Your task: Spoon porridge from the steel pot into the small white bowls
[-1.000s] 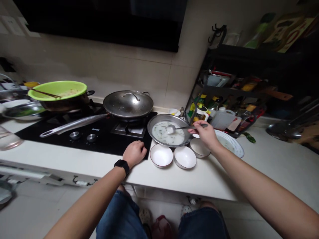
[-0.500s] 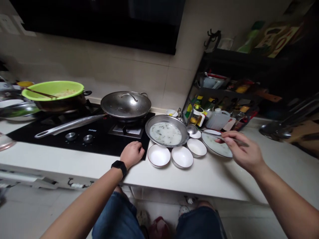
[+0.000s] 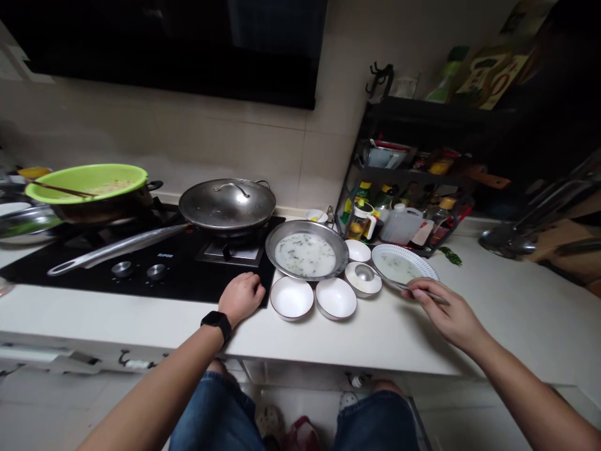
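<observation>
A slim metal utensil (image 3: 425, 295) is pinched in the right hand (image 3: 446, 319), just above a white plate (image 3: 404, 263) with pale soup on it; more soup fills the steel basin (image 3: 300, 250); two white bowls (image 3: 291, 298) look empty; the relaxed left hand (image 3: 241, 299) rests on the tabletop (image 3: 375, 344).

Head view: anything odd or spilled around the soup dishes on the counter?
One small thing: a loose green leaf lies on the white counter just right of the white plate, apart from any dish. The milky soup sits inside the steel basin, with no spill visible around it.
</observation>
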`<state>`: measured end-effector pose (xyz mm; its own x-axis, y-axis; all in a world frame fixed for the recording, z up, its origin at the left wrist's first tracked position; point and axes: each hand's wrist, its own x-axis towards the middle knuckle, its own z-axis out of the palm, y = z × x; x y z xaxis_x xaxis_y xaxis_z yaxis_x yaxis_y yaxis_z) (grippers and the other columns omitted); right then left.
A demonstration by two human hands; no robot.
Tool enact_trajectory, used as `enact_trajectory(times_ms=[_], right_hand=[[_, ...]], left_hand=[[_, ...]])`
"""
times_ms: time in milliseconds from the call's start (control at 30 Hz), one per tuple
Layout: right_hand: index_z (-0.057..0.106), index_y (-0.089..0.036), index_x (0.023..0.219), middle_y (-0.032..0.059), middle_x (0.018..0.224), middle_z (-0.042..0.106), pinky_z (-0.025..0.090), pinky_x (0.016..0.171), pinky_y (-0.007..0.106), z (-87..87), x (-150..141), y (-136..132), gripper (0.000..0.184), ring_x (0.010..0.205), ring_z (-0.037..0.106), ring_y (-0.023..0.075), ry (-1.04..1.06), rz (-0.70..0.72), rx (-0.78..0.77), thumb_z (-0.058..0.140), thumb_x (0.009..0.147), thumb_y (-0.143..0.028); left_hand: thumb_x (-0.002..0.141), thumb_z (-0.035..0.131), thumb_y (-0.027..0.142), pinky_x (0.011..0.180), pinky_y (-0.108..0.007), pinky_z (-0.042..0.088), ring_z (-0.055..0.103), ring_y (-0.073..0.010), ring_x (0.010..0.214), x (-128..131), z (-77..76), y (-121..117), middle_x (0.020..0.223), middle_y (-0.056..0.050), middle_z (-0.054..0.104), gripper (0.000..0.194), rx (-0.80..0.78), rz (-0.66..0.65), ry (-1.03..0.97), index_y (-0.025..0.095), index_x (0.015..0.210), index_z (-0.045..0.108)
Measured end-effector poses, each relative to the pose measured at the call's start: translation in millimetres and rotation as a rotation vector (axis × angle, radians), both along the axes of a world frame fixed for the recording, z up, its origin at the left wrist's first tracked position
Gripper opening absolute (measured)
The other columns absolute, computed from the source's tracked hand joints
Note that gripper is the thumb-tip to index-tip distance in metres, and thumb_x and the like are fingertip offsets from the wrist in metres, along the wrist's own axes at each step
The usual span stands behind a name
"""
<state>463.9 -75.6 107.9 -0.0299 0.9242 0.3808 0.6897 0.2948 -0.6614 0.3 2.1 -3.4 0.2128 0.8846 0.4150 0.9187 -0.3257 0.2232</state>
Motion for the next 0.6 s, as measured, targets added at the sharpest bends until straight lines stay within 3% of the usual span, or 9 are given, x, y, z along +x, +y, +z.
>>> enact_trajectory(times_ms=[133,300,433,600], right_hand=[[0.069,-0.023,0.088,0.0075,0.078,0.077,0.066,0.075,0.035,-9.0,4.7,2.2,0.037,0.078,0.078,0.027,0.377,-0.128,-0.139,0.077,0.077,-0.058],[0.066,-0.021,0.076,0.0037,0.069,0.071,0.067,0.062,0.031,-0.6,11.6,13.4,0.023,0.066,0.078,0.0267,0.83,-0.308,-0.196,0.085,0.066,-0.03],[0.067,-0.022,0.073,0.0012,0.067,0.07,0.068,0.058,0.03,22.7,9.2,24.1,0.011,0.061,0.077,0.0244,0.915,-0.295,-0.145,0.076,0.069,-0.018],[0.065,-0.022,0.074,-0.0013,0.062,0.066,0.068,0.06,0.03,48.3,-14.9,50.7,0.012,0.06,0.076,0.0229,0.887,-0.223,-0.059,0.077,0.074,-0.022]], left_hand=[[0.09,0.049,0.024,0.076,-0.034,0.044,0.06,-0.0208,0.08,0.1,-0.7,0.2,0.079,-0.006,0.064,0.022,0.004,0.001,0.003,0.022,0.07,0.058],[0.09,0.049,0.024,0.075,-0.033,0.043,0.06,-0.0207,0.08,0.7,1.1,-1.1,0.079,-0.006,0.064,0.022,-0.008,0.01,0.004,0.022,0.07,0.057],[0.09,0.049,0.024,0.076,-0.034,0.043,0.06,-0.0209,0.081,0.6,1.7,-1.3,0.078,-0.006,0.064,0.022,-0.013,0.005,0.009,0.022,0.069,0.056],[0.089,0.05,0.024,0.075,-0.033,0.043,0.06,-0.0209,0.08,0.2,0.2,-0.4,0.078,-0.006,0.064,0.021,-0.01,0.005,-0.01,0.022,0.069,0.057]])
